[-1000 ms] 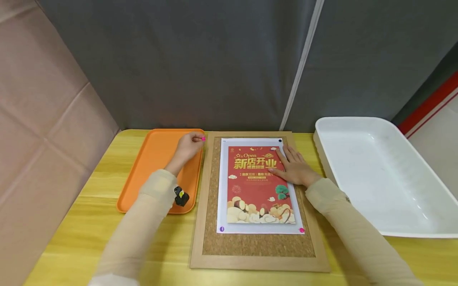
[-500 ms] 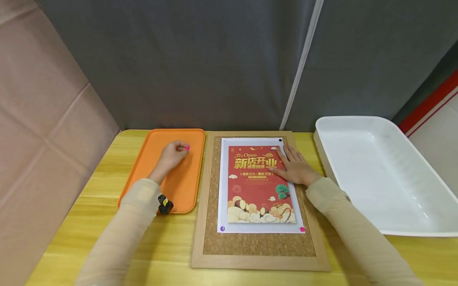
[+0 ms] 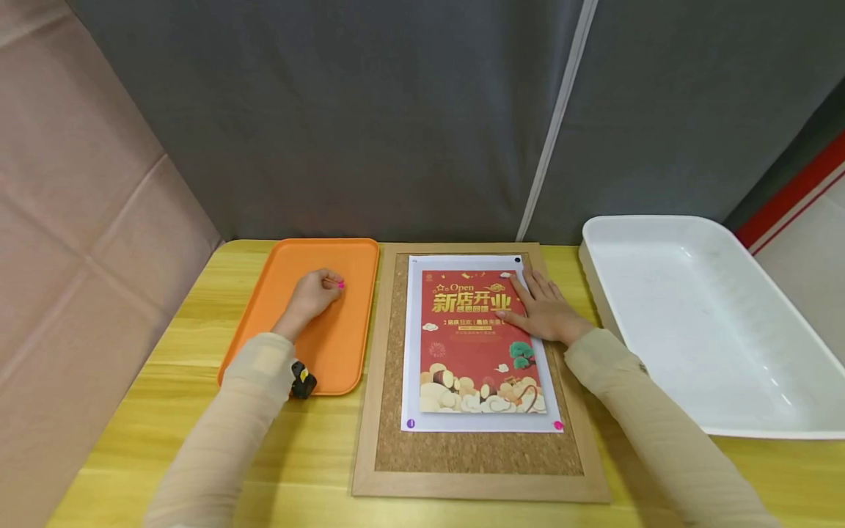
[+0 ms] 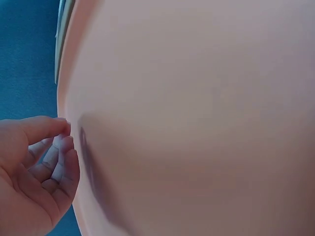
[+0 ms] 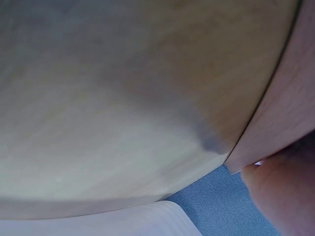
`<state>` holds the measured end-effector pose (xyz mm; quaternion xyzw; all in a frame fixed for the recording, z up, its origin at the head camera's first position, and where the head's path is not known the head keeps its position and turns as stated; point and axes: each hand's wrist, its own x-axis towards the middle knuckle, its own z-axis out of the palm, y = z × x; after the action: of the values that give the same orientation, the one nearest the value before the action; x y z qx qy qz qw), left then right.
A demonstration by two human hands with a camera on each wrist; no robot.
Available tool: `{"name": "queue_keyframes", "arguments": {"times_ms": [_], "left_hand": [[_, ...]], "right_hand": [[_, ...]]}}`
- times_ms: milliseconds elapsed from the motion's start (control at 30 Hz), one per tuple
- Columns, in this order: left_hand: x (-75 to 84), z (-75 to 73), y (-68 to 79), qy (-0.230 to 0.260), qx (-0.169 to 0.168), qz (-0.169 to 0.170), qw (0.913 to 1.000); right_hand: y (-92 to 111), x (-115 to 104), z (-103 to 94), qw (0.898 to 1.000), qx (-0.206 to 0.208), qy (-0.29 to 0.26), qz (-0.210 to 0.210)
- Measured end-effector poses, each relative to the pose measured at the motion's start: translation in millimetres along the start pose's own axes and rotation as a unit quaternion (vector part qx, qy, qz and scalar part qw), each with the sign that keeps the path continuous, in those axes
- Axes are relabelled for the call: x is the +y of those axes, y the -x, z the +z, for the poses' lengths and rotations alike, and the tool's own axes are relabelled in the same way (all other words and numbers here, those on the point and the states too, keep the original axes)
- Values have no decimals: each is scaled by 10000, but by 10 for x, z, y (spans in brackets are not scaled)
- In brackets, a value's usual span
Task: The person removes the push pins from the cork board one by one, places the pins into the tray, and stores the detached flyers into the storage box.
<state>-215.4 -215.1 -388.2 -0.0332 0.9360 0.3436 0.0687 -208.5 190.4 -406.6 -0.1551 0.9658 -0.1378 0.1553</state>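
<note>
Over the orange tray, my left hand pinches a small pink pushpin between thumb and fingertips. In the left wrist view the same hand shows thumb and fingertips together near the tray's edge, its shadow falling on the tray. My right hand lies flat with fingers spread on the right side of a red poster. That poster sits on a white sheet on a wood-framed cork board. A black pin, a purple pin and a pink pin mark three sheet corners.
A large white tub stands on the table right of the board. Behind everything hangs a grey curtain. A pinkish padded wall borders the left side.
My left hand has moved left and toward me, from beside the board's upper left corner to over the orange tray, still pinching the pink pushpin. The right hand stays put.
</note>
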Motion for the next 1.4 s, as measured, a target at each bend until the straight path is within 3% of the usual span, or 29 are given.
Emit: {"name": "queue_keyframes", "arguments": {"times_ms": [533, 867, 1133, 1400], "left_hand": [[-140, 24, -62, -217, 88, 229, 9995], [-116, 19, -29, -291, 36, 296, 9991], [-30, 4, -9, -114, 10, 311, 9994], [194, -47, 66, 27, -257, 601, 9979]], "right_hand": [[-6, 3, 23, 10000, 7, -91, -15], [-17, 3, 16, 10000, -41, -25, 4], [3, -4, 0, 9999, -72, 39, 90], [-27, 34, 19, 9997, -114, -145, 180]]}}
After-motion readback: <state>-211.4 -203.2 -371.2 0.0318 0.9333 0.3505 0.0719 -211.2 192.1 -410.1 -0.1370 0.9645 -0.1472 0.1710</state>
